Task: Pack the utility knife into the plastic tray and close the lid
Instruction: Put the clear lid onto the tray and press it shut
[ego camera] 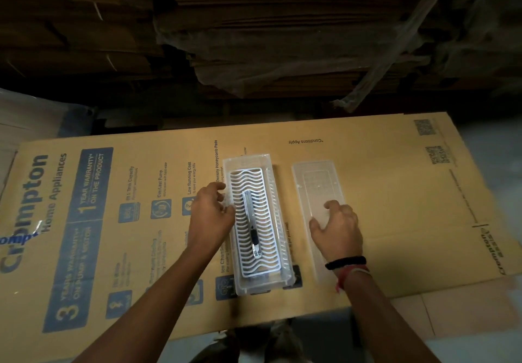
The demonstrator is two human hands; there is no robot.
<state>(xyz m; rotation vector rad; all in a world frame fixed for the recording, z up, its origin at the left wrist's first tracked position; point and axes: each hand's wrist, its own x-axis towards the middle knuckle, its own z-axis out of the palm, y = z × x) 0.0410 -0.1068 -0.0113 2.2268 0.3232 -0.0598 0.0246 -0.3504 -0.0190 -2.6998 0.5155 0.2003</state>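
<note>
A clear plastic tray point(248, 162) lies lengthwise on the cardboard sheet, with a white wavy grid insert inside. The utility knife point(252, 222), silver with a black slider, rests on that grid along the tray's length. My left hand point(210, 215) touches the tray's left wall, fingers curled against it. To the right lies the clear flat lid point(313, 181), apart from the tray. My right hand point(337, 228) rests on the lid's nearer half, fingers spread and bent over it, with nothing lifted.
A large printed cardboard sheet point(395, 207) covers the work surface. Stacks of flattened cartons wrapped in plastic film point(282, 37) rise behind it. Pale floor tiles point(466, 320) show at the near right. Feet point(254, 343) stand below the sheet's front edge.
</note>
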